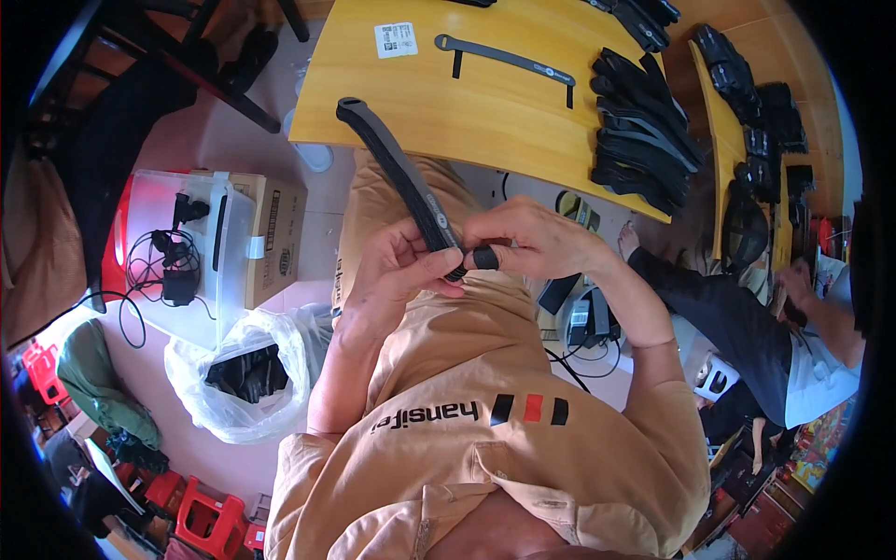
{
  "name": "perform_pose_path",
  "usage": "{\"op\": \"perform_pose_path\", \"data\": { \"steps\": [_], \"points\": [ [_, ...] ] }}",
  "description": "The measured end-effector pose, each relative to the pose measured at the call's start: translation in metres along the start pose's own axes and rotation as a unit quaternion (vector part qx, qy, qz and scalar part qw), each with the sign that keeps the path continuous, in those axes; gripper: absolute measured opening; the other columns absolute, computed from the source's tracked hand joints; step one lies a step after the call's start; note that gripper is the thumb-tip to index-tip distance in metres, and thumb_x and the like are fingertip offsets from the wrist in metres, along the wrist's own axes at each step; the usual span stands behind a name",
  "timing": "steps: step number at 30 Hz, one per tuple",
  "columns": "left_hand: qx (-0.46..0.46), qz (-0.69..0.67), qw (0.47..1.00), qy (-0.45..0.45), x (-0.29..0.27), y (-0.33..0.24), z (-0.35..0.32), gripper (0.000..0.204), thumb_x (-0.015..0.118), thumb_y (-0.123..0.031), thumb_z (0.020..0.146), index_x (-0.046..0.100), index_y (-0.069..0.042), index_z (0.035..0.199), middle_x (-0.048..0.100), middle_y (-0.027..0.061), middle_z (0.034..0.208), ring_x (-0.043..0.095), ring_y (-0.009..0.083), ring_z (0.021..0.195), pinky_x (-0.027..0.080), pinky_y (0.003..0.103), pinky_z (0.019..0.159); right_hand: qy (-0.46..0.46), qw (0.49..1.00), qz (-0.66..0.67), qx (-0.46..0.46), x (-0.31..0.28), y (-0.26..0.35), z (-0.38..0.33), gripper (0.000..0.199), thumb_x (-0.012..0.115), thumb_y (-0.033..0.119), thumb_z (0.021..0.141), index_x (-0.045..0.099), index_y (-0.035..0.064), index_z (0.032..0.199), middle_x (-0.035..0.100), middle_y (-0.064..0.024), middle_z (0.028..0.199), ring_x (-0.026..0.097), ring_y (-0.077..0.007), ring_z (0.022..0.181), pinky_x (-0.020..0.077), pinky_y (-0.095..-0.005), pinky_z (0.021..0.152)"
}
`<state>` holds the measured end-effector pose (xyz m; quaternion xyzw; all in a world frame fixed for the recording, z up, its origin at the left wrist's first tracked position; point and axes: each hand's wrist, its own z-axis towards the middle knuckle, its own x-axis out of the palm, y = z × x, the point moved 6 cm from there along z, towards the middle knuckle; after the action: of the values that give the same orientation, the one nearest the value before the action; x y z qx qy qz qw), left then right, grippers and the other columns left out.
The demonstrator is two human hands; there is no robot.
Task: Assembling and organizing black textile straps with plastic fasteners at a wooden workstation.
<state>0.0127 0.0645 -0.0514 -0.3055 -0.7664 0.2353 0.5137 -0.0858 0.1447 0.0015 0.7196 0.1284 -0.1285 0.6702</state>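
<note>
- Head view: both hands are up over the lap, just below the front edge of the yellow counter [485,112].
- Left hand [397,271] has its grip clamped on the lower end of a long black strap [397,168], which slants up and left over the counter edge.
- Right hand [532,243] pinches a small black ring [483,258] right at that strap end, grip closed on it.
- A pile of black straps [644,131] sits on the counter's right, with a single strap [504,58] lying flat further back.
- White plastic bag [247,373] is on the floor to the left.

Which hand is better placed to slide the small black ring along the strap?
Probably the right hand: its fingertips pinch the small black ring at the near end of the curved black strap. The left hand grips the strap itself, steadying it.
</note>
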Motion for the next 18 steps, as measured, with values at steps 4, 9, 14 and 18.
{"op": "perform_pose_path", "data": {
  "steps": [4,9,14,18],
  "points": [
    [-0.001,0.020,1.000,-0.024,-0.001,-0.002,-0.002,0.023,0.064,-0.011,0.081,0.057,0.003,0.098,0.063,0.0096,0.087,0.062,0.0136,0.076,0.055,0.025,0.065,-0.036,0.999,-0.042,-0.003,0.005,0.002,-0.002,0.011,0.058,0.004,0.074,0.054,0.0019,0.084,0.052,-0.0143,0.066,0.053,-0.0331,0.059,0.0377,-0.0351,0.049],
    [-0.018,0.084,0.996,-0.018,-0.001,-0.008,-0.009,0.020,0.061,-0.011,0.084,0.056,0.004,0.097,0.062,0.0102,0.086,0.062,0.0138,0.075,0.054,0.024,0.066,-0.088,0.980,-0.172,-0.050,0.009,0.021,-0.004,0.009,0.054,0.004,0.073,0.056,0.0055,0.081,0.055,-0.0125,0.065,0.054,-0.0337,0.061,0.0404,-0.0411,0.052],
    [-0.018,0.126,0.992,0.005,-0.001,-0.007,-0.020,0.022,0.055,-0.018,0.090,0.055,0.004,0.095,0.060,0.0092,0.081,0.060,0.0126,0.071,0.052,0.023,0.060,-0.061,0.990,-0.101,-0.074,0.017,0.024,-0.001,0.008,0.054,0.004,0.072,0.057,0.0063,0.080,0.057,-0.0103,0.066,0.055,-0.0313,0.058,0.0413,-0.0385,0.051],
    [-0.030,0.121,0.990,0.059,0.004,0.000,-0.027,0.030,0.053,-0.027,0.092,0.053,0.003,0.092,0.057,0.0070,0.077,0.058,0.0114,0.063,0.049,0.022,0.054,-0.063,0.995,0.043,-0.068,0.025,0.027,-0.002,0.007,0.052,0.002,0.071,0.057,0.0032,0.076,0.057,-0.0098,0.062,0.053,-0.0261,0.051,0.0403,-0.0346,0.048]
  ]
}}
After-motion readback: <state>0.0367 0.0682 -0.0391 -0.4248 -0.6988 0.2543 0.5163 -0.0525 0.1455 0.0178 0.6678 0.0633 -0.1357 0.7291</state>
